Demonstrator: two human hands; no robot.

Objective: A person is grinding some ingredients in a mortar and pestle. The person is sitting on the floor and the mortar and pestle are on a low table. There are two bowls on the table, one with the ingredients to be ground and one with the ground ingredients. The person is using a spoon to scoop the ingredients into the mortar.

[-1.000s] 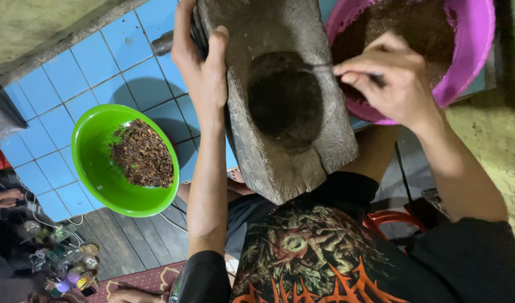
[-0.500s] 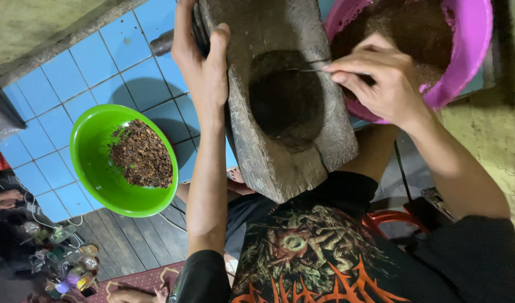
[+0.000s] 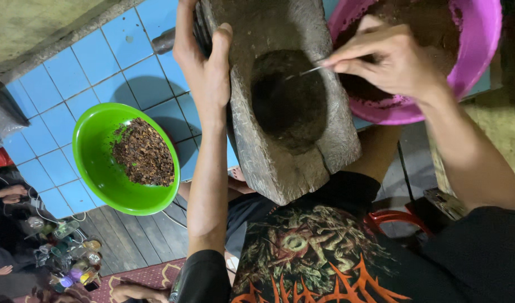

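A large grey stone mortar (image 3: 280,151) is tipped up on its side, its dark hollow (image 3: 288,101) facing me. My left hand (image 3: 204,67) grips the mortar's left rim and holds it up. My right hand (image 3: 389,59) pinches a thin metal utensil (image 3: 305,72) whose tip reaches into the hollow. Just behind my right hand sits a purple plastic basin (image 3: 482,50) with dark brown ground paste inside. A bright green plastic bowl (image 3: 100,168) with a heap of coarse reddish-brown crushed bits stands on the blue tiles to the left.
Blue floor tiles (image 3: 72,73) lie under the bowl, with grey wooden planks (image 3: 139,235) nearer me. Small jars and bottles (image 3: 72,264) cluster at lower left, beside another person's hands (image 3: 10,193). A red stool frame (image 3: 395,219) shows under my right arm.
My right hand has lifted a little off the mortar's right rim, drawing the utensil across the hollow. The view has shifted slightly. My left hand keeps its grip.
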